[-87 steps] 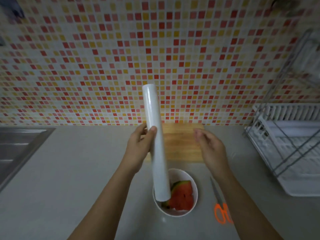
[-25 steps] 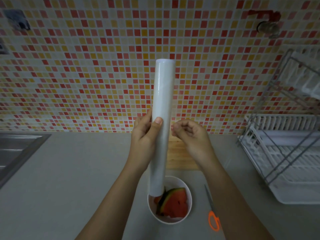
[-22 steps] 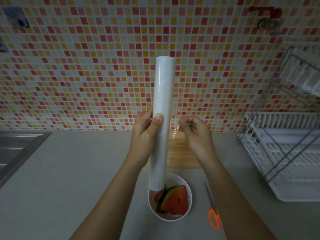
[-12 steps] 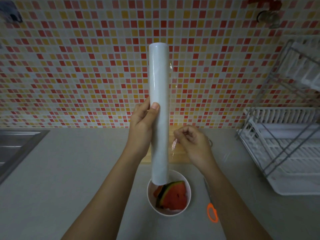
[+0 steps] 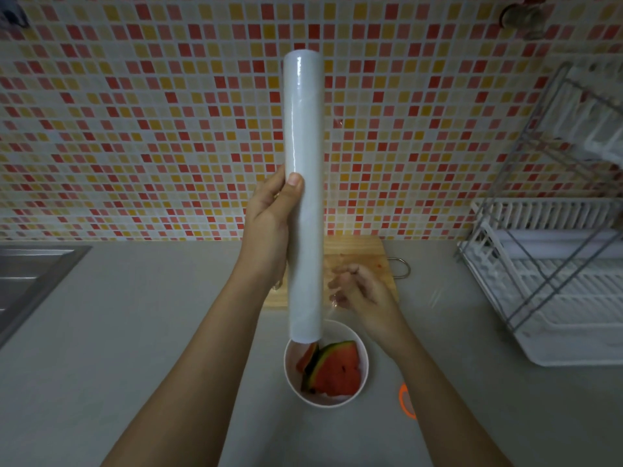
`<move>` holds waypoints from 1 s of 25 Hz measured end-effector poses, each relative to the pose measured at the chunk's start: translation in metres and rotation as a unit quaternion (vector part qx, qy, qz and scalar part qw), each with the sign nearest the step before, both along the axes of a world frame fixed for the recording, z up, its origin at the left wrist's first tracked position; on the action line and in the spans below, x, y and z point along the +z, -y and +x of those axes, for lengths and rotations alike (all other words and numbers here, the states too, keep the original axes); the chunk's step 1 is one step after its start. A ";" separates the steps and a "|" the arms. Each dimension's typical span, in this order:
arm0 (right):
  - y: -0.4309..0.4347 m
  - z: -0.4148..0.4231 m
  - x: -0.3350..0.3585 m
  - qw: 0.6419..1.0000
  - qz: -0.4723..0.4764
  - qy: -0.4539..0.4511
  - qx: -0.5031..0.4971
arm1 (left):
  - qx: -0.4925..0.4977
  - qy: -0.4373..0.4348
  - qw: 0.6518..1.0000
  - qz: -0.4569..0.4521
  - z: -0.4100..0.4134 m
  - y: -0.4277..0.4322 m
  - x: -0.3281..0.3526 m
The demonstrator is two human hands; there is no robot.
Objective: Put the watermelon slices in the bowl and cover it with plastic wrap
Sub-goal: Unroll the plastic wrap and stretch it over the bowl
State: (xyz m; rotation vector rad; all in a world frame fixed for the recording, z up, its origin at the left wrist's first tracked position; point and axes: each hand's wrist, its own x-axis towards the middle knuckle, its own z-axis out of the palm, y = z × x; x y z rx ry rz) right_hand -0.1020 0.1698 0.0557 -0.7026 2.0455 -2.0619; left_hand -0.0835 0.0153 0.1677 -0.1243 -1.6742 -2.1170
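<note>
My left hand (image 5: pixel 269 224) grips a white roll of plastic wrap (image 5: pixel 303 183) around its middle and holds it upright above the counter. A thin loose sheet of film (image 5: pixel 333 210) stands off the roll's right side. My right hand (image 5: pixel 360 294) is blurred, low and to the right of the roll, and seems to pinch the film's lower edge. A white bowl (image 5: pixel 290 369) sits on the counter below the roll's lower end. It holds red watermelon slices (image 5: pixel 337 372) with green rind.
A wooden cutting board (image 5: pixel 357 254) with juice stains lies behind the bowl against the tiled wall. Orange-handled scissors (image 5: pixel 406 404) lie right of the bowl, mostly hidden by my right forearm. A white dish rack (image 5: pixel 553 284) fills the right side. The steel sink (image 5: pixel 30 278) is at left.
My right hand has dropped from beside the roll's middle to near its lower end, over the cutting board. My left hand still holds the roll upright.
</note>
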 end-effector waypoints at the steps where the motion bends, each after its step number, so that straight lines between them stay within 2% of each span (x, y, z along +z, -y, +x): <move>1: 0.001 0.003 -0.005 1.000 0.001 0.016 0.021 | 0.001 -0.001 1.000 0.006 0.000 0.001 0.000; 6: 0.007 0.015 -0.027 1.000 0.001 0.028 0.015 | -0.001 0.026 1.000 -0.014 0.003 0.002 0.005; 10: 0.027 0.003 -0.003 0.983 -0.055 0.160 -0.066 | 0.004 0.075 0.997 -0.020 0.010 0.000 -0.003; 12: 0.041 -0.006 0.022 0.986 -0.036 0.137 -0.090 | 0.010 0.101 0.994 -0.042 0.015 -0.004 -0.015; 15: 0.053 -0.010 0.039 0.989 -0.044 0.055 -0.130 | 0.019 0.131 0.990 -0.054 0.023 -0.012 -0.037; 19: 0.055 -0.012 0.022 0.968 -0.001 -0.035 -0.247 | 0.127 0.191 0.959 -0.166 0.030 -0.019 -0.054; 23: 0.040 -0.013 0.002 0.967 0.021 -0.011 -0.253 | 0.086 0.221 0.936 -0.261 0.032 -0.022 -0.064; 25: 0.029 -0.016 -0.009 0.963 0.028 0.005 -0.270 | 0.093 0.256 0.935 -0.229 0.030 -0.022 -0.065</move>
